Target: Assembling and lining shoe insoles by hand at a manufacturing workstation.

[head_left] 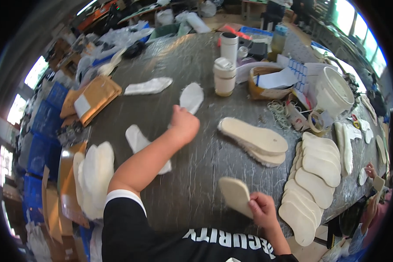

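Note:
My left hand (184, 125) reaches far over the table, its fingers closed at the near end of a white fleece insole (191, 97). The fingertips are partly hidden behind the hand. Low in front of me, my right hand (263, 211) grips a cream insole (235, 195) by its edge, between thumb and fingers, tilted up. Between the hands and the right-hand pile lies a small stack of cream insoles (255, 135) with fluffy undersides. Another white fleece piece (148, 86) lies beyond my left hand, and one more (137, 139) is partly covered by my forearm.
A fanned row of several cream insoles (314, 179) runs along the right side. White insoles (94, 174) are heaped at the left edge. Further back stand a white cup (224, 78), a cardboard box (266, 89) and a white bucket (334, 94). A co-worker's hand (370, 170) shows at far right.

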`<state>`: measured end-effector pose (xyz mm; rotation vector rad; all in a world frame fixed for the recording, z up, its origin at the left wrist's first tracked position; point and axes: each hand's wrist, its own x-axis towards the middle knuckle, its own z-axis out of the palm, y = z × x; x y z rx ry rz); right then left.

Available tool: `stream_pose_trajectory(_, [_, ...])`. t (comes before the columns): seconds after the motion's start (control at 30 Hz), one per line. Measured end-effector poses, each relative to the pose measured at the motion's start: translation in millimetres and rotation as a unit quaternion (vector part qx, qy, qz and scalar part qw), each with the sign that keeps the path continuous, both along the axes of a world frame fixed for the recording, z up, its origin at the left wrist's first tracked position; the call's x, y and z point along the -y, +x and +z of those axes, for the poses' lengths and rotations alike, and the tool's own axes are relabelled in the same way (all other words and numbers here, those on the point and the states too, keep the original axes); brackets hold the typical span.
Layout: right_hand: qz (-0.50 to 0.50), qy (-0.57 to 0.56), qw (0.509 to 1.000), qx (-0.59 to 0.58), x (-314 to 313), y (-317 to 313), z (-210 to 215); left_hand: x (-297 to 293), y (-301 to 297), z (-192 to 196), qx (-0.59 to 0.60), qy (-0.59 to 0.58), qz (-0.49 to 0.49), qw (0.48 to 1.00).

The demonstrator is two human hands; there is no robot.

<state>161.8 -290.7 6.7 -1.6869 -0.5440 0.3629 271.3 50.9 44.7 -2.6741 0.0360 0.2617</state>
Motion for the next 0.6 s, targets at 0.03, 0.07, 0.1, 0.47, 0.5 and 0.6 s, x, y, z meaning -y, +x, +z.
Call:
stream_pose_trajectory(0.03, [-0.019, 0.004, 1.000, -0.014, 2.3, -3.2, -0.7, 20.0, -18.3, 2.8, -0.008, -0.008, -0.015, 1.000])
stream_pose_trajectory(0.07, [-0.026, 0.018, 0.999, -0.031, 4.6, -5.5, 2.8, 39.3, -34.3, 2.9, -0.014, -0.017, -0.032, 0.999])
stream_pose_trajectory(0.1, [-0.033, 0.032, 0.999, -0.021, 5.2, -8.5, 10.9, 56.0, -52.9, 2.9, -0.013, -0.053, -0.043, 0.998])
stream_pose_trajectory(0.47, [-0.181, -0.010, 0.983, 0.036, 65.9, -53.4, 32.8, 131.7, -250.7, -17.2, -0.013, -0.235, -0.249, 0.939])
stream_pose_trajectory(0.5, [-0.197, -0.016, 0.980, 0.031, 70.7, -55.4, 35.2, 126.2, -262.0, -11.7, -0.011, -0.243, -0.252, 0.937])
stream_pose_trajectory(0.6, [-0.214, 0.009, 0.977, -0.020, 78.6, -58.3, 37.8, 105.9, -289.6, -5.5, -0.008, -0.271, -0.245, 0.931])
